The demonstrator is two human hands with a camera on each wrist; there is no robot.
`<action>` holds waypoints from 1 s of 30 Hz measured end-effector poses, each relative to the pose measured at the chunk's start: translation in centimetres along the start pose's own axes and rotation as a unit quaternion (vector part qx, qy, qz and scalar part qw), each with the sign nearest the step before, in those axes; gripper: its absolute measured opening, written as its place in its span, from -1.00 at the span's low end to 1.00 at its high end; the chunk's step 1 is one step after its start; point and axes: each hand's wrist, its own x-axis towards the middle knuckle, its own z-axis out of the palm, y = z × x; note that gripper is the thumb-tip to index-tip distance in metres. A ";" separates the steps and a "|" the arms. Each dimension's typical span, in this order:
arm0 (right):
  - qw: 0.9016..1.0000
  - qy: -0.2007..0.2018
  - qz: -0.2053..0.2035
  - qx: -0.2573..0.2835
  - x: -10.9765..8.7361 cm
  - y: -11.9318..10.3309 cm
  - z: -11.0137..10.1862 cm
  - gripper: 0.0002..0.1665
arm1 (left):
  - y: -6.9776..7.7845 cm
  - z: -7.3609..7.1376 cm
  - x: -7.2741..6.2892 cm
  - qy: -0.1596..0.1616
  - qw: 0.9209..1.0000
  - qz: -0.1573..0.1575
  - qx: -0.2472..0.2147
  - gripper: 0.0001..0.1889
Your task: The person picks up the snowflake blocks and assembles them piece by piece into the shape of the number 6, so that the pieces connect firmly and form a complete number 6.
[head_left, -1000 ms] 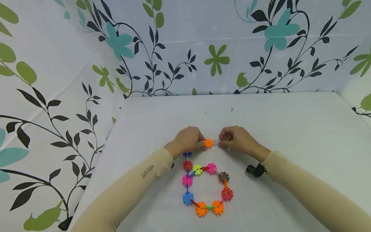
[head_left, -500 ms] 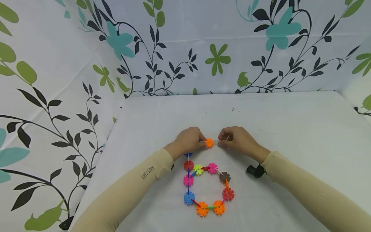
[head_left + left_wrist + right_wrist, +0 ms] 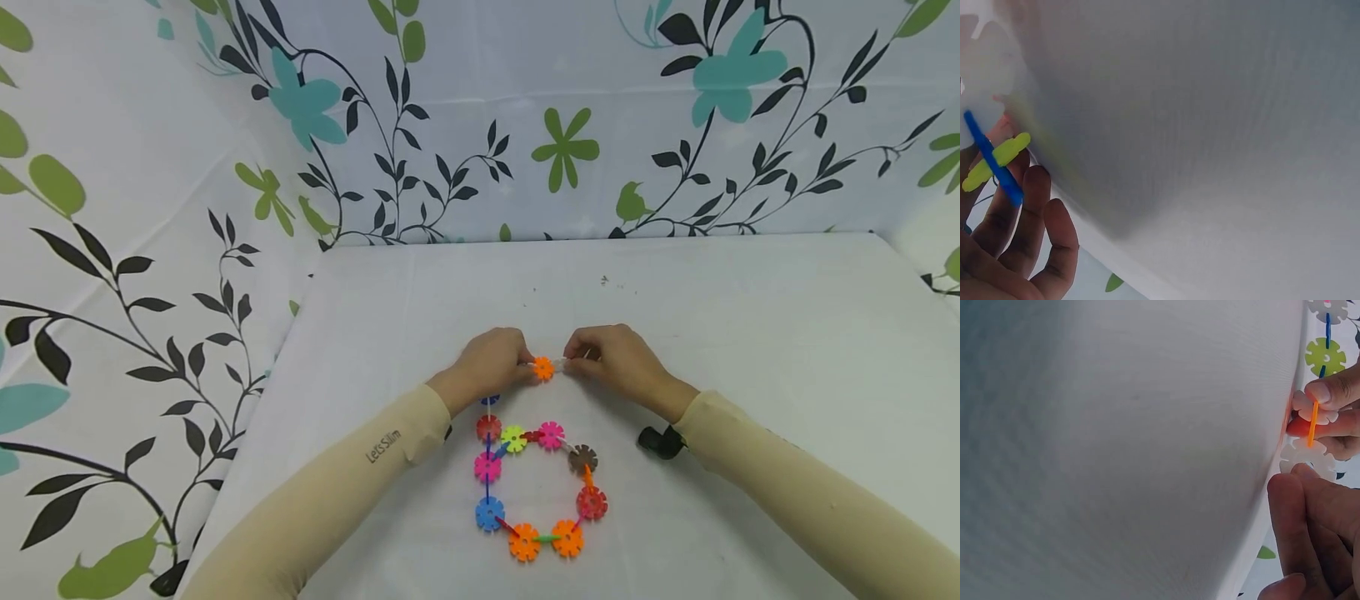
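Note:
In the head view, my left hand [image 3: 489, 360] and right hand [image 3: 621, 363] face each other above a chain of notched plastic discs. An orange notched disc [image 3: 543, 368] stands between their fingertips. The right wrist view shows that orange disc [image 3: 1313, 424] edge-on, slotted between two whitish discs. My left thumb and fingers pinch one whitish disc [image 3: 1325, 416]; my right thumb and fingertips pinch the other whitish disc [image 3: 1293, 456]. Beside my left fingers, a blue disc [image 3: 1007, 181] and a yellow-green disc [image 3: 1013, 149] cross. My left hand hides part of the chain.
Below the hands, linked discs form a closed loop on the white table [image 3: 750, 317], including a brown disc [image 3: 582, 458] and a light-blue disc [image 3: 490, 513]. A black object [image 3: 660, 442] shows at the right wrist. Leaf-patterned cloth [image 3: 420, 125] hangs behind the table.
The whole head view has shifted slightly. Both hands keep their pinch with the orange disc between them, and the chain keeps its shape.

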 end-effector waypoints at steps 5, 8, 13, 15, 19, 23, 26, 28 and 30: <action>1.000 0.001 0.002 0.003 0.0 -0.2 -0.1 -0.89 | -0.2 0.0 -0.1 0.007 1.000 0.009 -0.017 -0.69; 1.000 0.000 0.003 0.005 0.0 -0.3 -0.1 -0.89 | -0.4 0.1 -0.2 0.010 1.000 0.015 -0.021 -0.69; 1.000 -0.005 0.002 0.015 0.1 -0.3 -0.1 -0.89 | -0.5 0.2 -0.2 0.011 0.999 0.022 -0.024 -0.70; 1.000 -0.008 0.001 0.021 0.2 -0.3 -0.1 -0.89 | -0.6 0.3 -0.2 0.013 0.999 0.023 -0.025 -0.71; 0.999 -0.017 0.000 0.034 0.2 -0.4 -0.2 -0.89 | -0.6 0.3 -0.3 0.015 0.999 0.028 -0.024 -0.72; 0.999 -0.025 0.004 0.048 0.4 -0.3 -0.3 -0.90 | -0.7 0.4 -0.2 0.018 0.999 0.035 -0.018 -0.73; 0.998 -0.032 0.013 0.061 0.5 -0.3 -0.4 -0.89 | -0.8 0.4 -0.3 0.018 0.999 0.038 -0.016 -0.73; 0.997 -0.037 0.021 0.065 0.6 -0.3 -0.5 -0.89 | -0.7 0.4 -0.3 0.015 0.999 0.038 -0.017 -0.72; 0.997 -0.040 0.027 0.067 0.6 -0.4 -0.5 -0.89 | -0.7 0.3 -0.3 0.013 0.999 0.039 -0.018 -0.72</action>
